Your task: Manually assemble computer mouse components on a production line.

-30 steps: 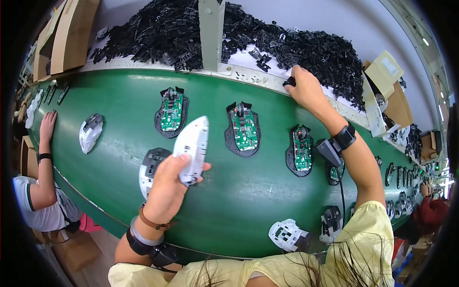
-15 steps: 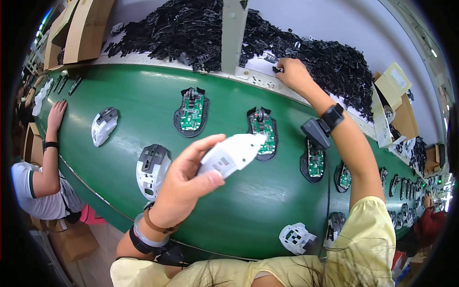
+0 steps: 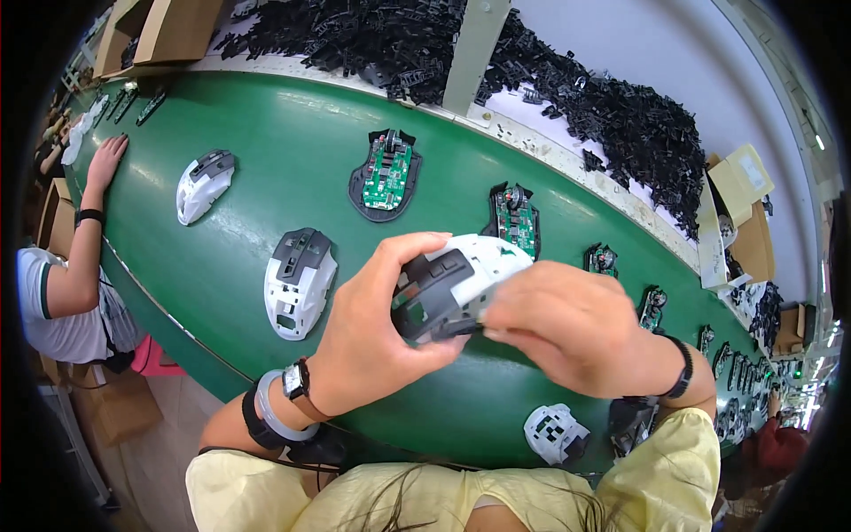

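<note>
both my hands up over the green belt surface [image 3: 266, 177] | left hand [image 3: 372, 341] and right hand [image 3: 567, 328] fingers clamped on white-and-grey plastic mouse shell [image 3: 456, 284] | risk: loose pinch, shell could drop onto belt

Both hands [image 3: 479, 324] gripping mouse shell [image 3: 456, 284], green conveyor [image 3: 266, 204]
</note>
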A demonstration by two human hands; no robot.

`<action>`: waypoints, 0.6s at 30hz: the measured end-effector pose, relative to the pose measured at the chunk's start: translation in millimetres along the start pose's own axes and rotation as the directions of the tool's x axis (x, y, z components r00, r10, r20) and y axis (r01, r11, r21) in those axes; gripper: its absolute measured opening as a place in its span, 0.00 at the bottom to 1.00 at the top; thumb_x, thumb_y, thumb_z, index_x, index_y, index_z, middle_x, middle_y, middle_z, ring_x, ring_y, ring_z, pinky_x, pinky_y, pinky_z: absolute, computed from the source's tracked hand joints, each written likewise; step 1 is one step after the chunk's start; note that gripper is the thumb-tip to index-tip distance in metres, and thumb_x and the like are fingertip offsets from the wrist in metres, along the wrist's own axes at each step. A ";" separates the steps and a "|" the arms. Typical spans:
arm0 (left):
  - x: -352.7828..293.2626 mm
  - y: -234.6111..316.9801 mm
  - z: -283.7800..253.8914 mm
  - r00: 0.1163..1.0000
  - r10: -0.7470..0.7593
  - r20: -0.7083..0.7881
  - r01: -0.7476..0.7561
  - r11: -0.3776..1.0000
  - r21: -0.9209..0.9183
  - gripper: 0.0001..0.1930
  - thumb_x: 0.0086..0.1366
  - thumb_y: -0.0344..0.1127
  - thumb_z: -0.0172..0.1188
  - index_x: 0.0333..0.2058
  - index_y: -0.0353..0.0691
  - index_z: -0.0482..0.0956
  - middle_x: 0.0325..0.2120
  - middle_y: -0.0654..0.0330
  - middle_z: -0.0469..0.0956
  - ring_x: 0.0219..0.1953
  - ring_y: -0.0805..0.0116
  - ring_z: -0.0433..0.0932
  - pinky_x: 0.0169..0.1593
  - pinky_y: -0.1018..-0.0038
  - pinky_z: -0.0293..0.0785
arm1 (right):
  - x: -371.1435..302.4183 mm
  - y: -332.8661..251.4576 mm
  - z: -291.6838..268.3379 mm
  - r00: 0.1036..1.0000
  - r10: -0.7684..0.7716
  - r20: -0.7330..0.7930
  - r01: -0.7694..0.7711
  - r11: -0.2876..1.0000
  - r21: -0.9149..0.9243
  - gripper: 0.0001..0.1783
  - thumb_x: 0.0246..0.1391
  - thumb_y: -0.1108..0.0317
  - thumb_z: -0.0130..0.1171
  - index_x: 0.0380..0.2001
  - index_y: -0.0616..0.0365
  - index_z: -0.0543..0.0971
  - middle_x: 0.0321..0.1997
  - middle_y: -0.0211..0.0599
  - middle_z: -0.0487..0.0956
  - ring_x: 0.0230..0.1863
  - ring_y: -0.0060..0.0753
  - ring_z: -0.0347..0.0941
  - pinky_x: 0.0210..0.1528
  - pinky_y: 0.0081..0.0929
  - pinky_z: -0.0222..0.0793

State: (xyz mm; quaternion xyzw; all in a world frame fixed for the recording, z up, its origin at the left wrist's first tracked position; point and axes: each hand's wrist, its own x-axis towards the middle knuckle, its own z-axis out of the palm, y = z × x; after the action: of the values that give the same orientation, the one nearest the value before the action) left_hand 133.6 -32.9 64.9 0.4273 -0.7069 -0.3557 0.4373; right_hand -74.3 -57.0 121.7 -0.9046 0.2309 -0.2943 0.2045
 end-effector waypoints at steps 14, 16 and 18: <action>-1.4 -3.9 3.0 0.947 -0.281 0.153 0.319 0.873 -0.370 0.34 0.46 0.31 0.72 0.52 0.35 0.66 0.43 0.54 0.76 0.46 0.71 0.75 0.50 0.74 0.72 | -3.9 13.4 24.4 0.999 0.007 -0.052 -0.019 0.973 -0.230 0.18 0.35 0.79 0.62 0.36 0.59 0.76 0.30 0.34 0.69 0.28 0.34 0.69 0.26 0.28 0.68; -1.3 -6.4 4.5 0.942 -0.290 0.172 0.336 0.851 -0.404 0.34 0.46 0.33 0.73 0.52 0.35 0.66 0.43 0.55 0.75 0.46 0.73 0.74 0.51 0.75 0.71 | -5.2 16.3 28.4 0.996 0.063 -0.068 -0.078 0.967 -0.242 0.20 0.35 0.79 0.61 0.37 0.59 0.75 0.30 0.34 0.68 0.29 0.33 0.68 0.27 0.27 0.67; -1.0 -6.6 6.4 0.946 -0.274 0.176 0.325 0.823 -0.465 0.35 0.46 0.34 0.73 0.52 0.35 0.66 0.43 0.57 0.75 0.45 0.74 0.73 0.51 0.76 0.70 | -3.6 10.4 29.2 0.992 0.098 -0.079 -0.114 0.962 -0.250 0.20 0.34 0.81 0.60 0.37 0.59 0.76 0.30 0.35 0.71 0.30 0.36 0.70 0.28 0.29 0.69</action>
State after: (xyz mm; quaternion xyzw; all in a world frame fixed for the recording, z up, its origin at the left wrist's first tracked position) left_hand 129.9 -33.7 56.5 0.3900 -0.5393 -0.6079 0.4331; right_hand -61.7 -56.6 93.2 -0.8995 0.3214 -0.2805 0.0949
